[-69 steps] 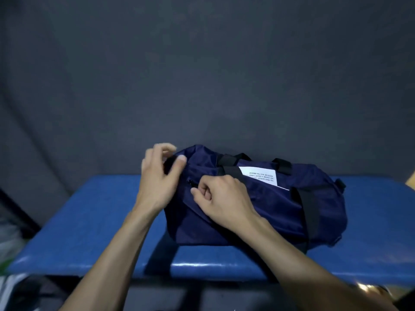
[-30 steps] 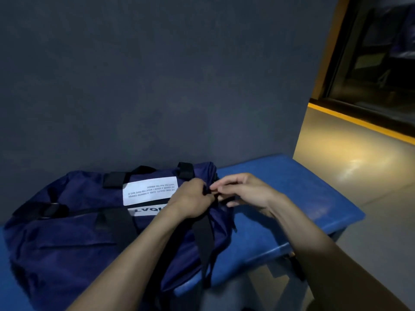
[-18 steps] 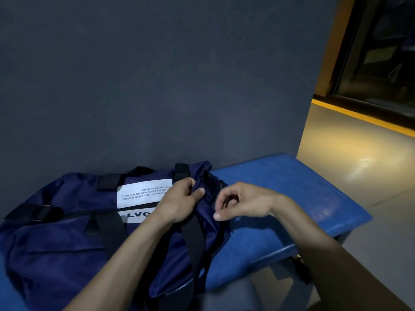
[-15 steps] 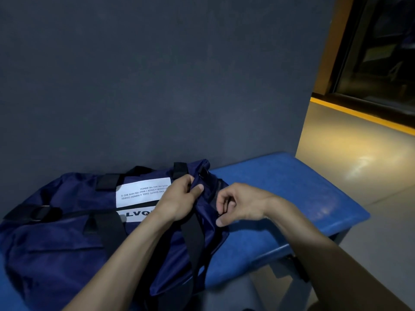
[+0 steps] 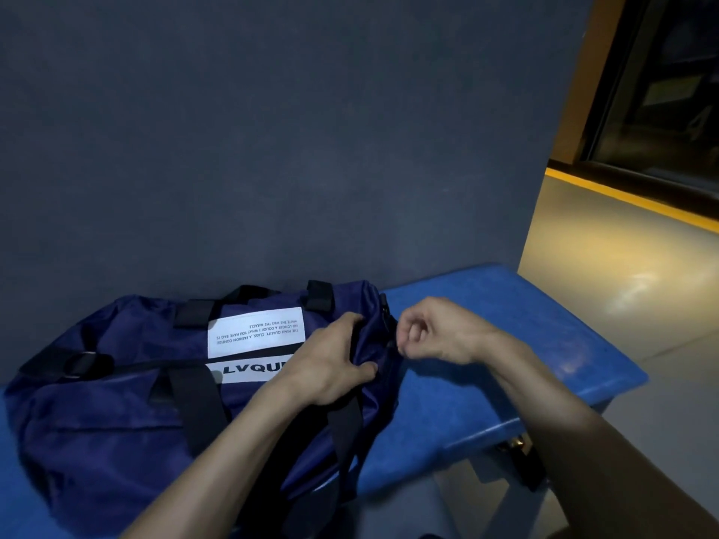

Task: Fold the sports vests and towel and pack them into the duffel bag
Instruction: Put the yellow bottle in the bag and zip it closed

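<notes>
Dark grey wall (image 5: 272,130) fills the backdrop behind your work, with a yellow-edged ledge and a dark glazed opening (image 5: 669,91) at far right, above a pale floor (image 5: 622,274).

Blue bench (image 5: 505,344) — long, glossy top, running from the lower left to its corner at right; the floor shows beyond that end.

Duffel bag (image 5: 97,441) — navy fabric, lying lengthwise on the bench against the wall, its right end toward the bench corner. Black carry straps (image 5: 186,406) cross its near face; a black shoulder strap with a ring buckle (image 5: 81,363) lies along the top left.

White label (image 5: 255,330) on the bag's top — small print, upside down from your side. Below it, a white strip (image 5: 249,371) reads "LVQU" before your wrist covers the rest.

Your left hand (image 5: 330,363) — gripping the bag's right end, fingers over the top of a fold of navy fabric, thumb curled under it.

Your right hand (image 5: 439,332) — just beside the left, at the bag's end panel, fingers curled in, thumb and forefinger tips touching the fabric beside a dark zipper line (image 5: 386,313). You cannot tell from this angle whether they pinch a zipper pull or only the cloth.

Vests and towel: none visible outside the bag.
</notes>
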A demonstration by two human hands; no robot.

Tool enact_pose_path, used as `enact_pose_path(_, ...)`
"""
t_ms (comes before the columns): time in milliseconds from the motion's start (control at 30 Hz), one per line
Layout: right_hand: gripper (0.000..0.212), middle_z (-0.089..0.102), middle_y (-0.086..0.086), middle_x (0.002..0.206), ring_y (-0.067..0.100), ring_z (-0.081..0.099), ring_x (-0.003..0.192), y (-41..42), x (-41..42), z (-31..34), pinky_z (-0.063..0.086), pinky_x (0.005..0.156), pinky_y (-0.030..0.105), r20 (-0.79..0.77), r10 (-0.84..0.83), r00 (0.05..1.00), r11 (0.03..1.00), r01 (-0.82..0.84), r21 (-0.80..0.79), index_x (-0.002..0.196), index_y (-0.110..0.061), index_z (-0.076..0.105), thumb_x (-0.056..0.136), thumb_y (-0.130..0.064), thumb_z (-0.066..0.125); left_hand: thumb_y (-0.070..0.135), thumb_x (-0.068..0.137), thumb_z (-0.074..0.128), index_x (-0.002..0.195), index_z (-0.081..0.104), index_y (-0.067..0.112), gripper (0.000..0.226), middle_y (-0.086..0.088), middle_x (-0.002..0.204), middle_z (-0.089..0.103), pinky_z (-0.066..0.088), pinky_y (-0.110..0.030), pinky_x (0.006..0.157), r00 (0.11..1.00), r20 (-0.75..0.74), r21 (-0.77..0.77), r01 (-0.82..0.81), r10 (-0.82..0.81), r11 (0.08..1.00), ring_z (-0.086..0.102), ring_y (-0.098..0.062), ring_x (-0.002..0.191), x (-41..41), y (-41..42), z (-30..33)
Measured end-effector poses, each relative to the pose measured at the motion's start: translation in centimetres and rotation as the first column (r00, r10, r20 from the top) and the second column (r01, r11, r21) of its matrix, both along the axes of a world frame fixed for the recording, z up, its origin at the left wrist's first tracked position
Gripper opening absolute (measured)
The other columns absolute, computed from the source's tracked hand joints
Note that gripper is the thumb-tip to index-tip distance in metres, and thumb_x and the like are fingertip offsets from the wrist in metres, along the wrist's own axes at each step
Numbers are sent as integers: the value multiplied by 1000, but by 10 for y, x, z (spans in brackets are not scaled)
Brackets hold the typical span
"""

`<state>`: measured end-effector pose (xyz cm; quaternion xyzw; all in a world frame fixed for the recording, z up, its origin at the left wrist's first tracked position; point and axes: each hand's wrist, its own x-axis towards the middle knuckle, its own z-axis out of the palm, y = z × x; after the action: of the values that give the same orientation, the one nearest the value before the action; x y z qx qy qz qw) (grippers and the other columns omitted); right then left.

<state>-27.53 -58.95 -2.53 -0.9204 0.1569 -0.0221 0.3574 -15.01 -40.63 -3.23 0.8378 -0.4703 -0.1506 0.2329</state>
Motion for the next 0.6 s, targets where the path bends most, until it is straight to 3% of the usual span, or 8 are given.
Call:
enact_pose_path(100, 11, 66, -12, 68, 6, 58, 63, -20, 17, -7, 53, 66, 30, 151, -205, 967, 955, 232, -187, 75, -25, 67, 82, -16, 69, 50, 75, 76, 150, 38, 26, 88, 4, 138, 62, 45, -36, 109, 996, -78, -17, 34, -35, 999, 59, -14, 124, 9, 4, 2)
enact_pose_path(200, 7, 68, -8, 85, 21, 62, 84, -18, 41, -19, 54, 76, 39, 158, -310, 937, 903, 342, -260, 83, -26, 64, 89, -22, 64, 42, 73, 78, 138, 51, 26, 72, 11, 116, 72, 50, -41, 105, 967, -233, -67, 87, -100, 994, 67, -10, 110, 17, 9, 0)
enact_pose_path(367, 8, 63, 3, 99, 33, 60, 98, -10, 74, -32, 46, 76, 36, 120, -385, 915, 867, 403, -292, 92, -25, 60, 92, -18, 58, 35, 82, 80, 136, 58, 32, 58, 12, 126, 69, 43, -43, 114, 894, -390, -102, 198, -222, 975, 62, -9, 123, 20, 21, 1)
enact_pose_path(433, 10, 60, 5, 96, 32, 58, 93, -9, 82, -40, 40, 72, 34, 57, -401, 914, 878, 402, -261, 88, -26, 56, 91, -16, 57, 32, 87, 79, 134, 60, 36, 51, 11, 115, 72, 46, -40, 109, 887, -379, -81, 254, -265, 964, 63, -6, 115, 14, 27, 5)
enact_pose_path(533, 3, 65, 6, 88, 30, 61, 83, -9, 91, -48, 46, 68, 34, 82, -456, 886, 886, 460, -49, 80, -21, 60, 83, -20, 60, 15, 95, 72, 131, 65, 19, 37, 2, 97, 71, 53, -27, 89, 871, -408, -127, 244, -275, 961, 63, -10, 90, 21, 48, 27)
enact_pose_path(567, 7, 66, 5, 82, 28, 62, 81, -10, 92, -47, 48, 68, 33, 116, -480, 870, 877, 477, 55, 76, -21, 61, 83, -20, 62, 13, 96, 70, 126, 67, 16, 30, 3, 99, 73, 55, -26, 87, 906, -351, -159, 191, -236, 969, 66, -10, 90, 32, 60, 38)
enact_pose_path(600, 17, 65, 3, 75, 25, 62, 77, -12, 93, -43, 46, 67, 31, 147, -501, 853, 865, 486, 124, 70, -20, 62, 87, -20, 64, 16, 96, 70, 119, 70, 18, 23, 4, 100, 75, 57, -30, 88, 969, -201, -202, 103, -144, 974, 69, -11, 91, 49, 76, 49)
